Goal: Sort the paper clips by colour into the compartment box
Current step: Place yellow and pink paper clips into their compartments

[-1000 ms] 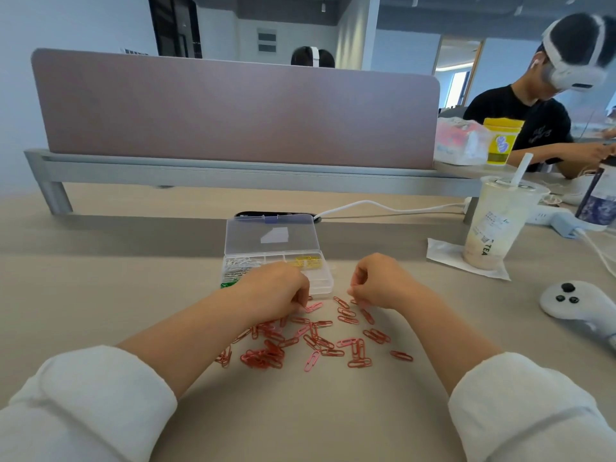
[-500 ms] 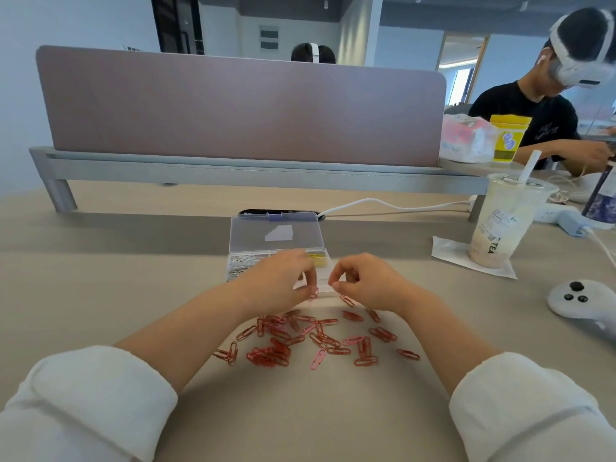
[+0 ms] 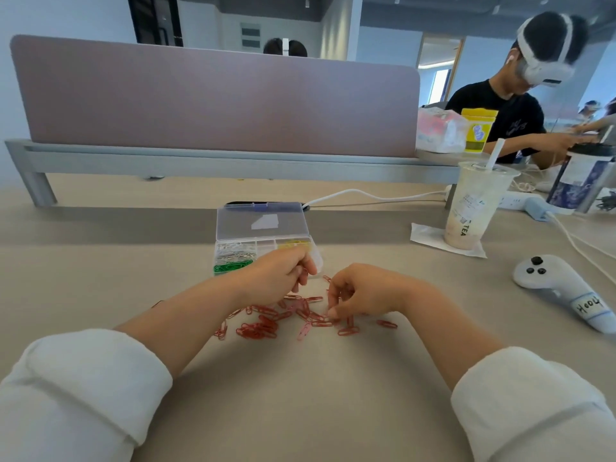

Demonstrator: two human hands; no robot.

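Bright, even daylight fills the room, strongest from the window (image 3: 440, 83) far right. The divider (image 3: 213, 98) casts a soft shadow band across the desk (image 3: 100, 295). Wide-angle bending warps the edges; detail is slightly soft.

— What's the bench (image 3: 100, 295) like from my feed?
— Matt, smooth, pale tan laminate, by the look of it. The box (image 3: 260, 225) is clear glossy plastic.
— And the clips (image 3: 256, 330)?
— I see thin wire with a shiny red coating. My sleeves (image 3: 83, 388) look like soft white cloth; the divider (image 3: 213, 105) looks like matt mauve fabric.
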